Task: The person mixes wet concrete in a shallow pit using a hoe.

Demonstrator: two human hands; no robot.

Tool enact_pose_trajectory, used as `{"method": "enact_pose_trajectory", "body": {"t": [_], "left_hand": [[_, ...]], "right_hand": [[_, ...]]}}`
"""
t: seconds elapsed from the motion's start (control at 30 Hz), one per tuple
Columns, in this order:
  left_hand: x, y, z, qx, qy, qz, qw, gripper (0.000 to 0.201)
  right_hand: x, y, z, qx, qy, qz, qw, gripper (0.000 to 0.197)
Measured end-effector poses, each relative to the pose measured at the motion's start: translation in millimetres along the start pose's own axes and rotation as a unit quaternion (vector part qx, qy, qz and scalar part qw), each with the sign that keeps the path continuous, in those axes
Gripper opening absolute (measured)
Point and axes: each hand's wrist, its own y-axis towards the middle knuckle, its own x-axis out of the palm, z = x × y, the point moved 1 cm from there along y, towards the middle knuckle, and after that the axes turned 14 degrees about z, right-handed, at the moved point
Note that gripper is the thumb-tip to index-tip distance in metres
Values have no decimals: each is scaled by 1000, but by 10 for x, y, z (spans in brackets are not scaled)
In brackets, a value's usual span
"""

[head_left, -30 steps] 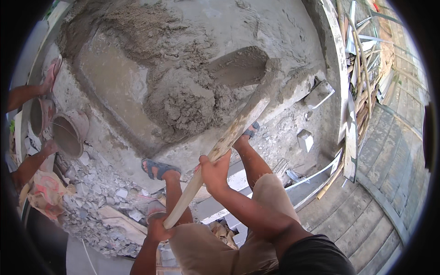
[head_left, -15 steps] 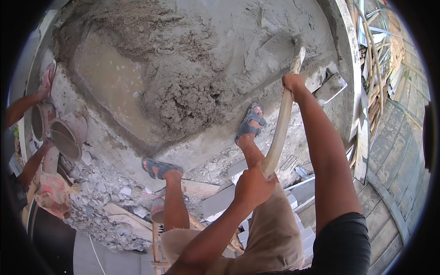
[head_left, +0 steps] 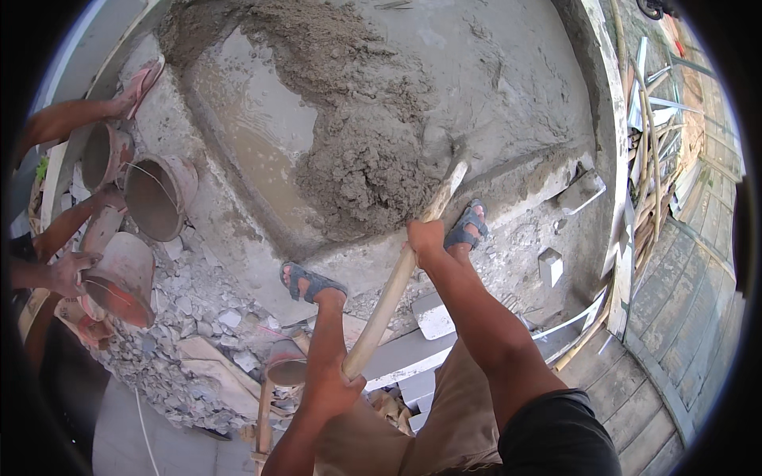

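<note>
Both my hands are wrapped round the pale wooden handle of a hoe [head_left: 390, 305]. My left hand [head_left: 333, 392] grips the near end, just above my lap. Further up the shaft, my right hand [head_left: 427, 238] is closed near the trough's front rim. The handle slants away to the right, and its far end meets grey wet mortar [head_left: 373, 163]. Mortar hides most of the hoe's blade. Left of the mound lies murky water [head_left: 258, 123] in the same trough. My sandalled feet stand on the rim, either side of the handle.
At the left, a co-worker's hand [head_left: 70, 274] holds a tilted bucket [head_left: 123, 278]. More buckets [head_left: 163, 198] stand beside the trough wall. Rubble [head_left: 210, 321] covers the near left ground. A concrete block [head_left: 583, 192] sits at the right rim, with wooden planks [head_left: 675, 293] beyond.
My hands and the hoe have come left and nearer, its head drawn through the mortar toward the front rim. The view has shifted. A co-worker's hand with a tilted bucket now shows at left.
</note>
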Motion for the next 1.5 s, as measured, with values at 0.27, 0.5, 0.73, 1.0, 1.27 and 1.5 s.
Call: {"method": "enact_pose_trajectory", "body": {"t": [0.27, 0.5, 0.73, 1.0, 1.27, 1.5], "left_hand": [[-280, -592, -1695, 7, 20, -30, 999, 42], [-48, -202, -2293, 54, -67, 31, 996, 27], [1139, 589, -632, 36, -240, 102, 965, 37], [2616, -647, -24, -181, -273, 4, 945, 37], [2981, -579, -217, -131, -294, 79, 943, 37], [2454, 371, 456, -118, -393, 207, 888, 18]], "right_hand": [[-102, -1647, 387, -31, 132, -36, 990, 46], [-109, -2052, 248, -41, 182, -120, 975, 35], [101, -777, -1287, -160, 126, -178, 963, 14], [-217, 92, 460, -100, -137, -179, 969, 17], [-715, -1006, -283, -230, -69, -200, 950, 24], [441, -320, -816, -290, -110, -259, 915, 25]]}}
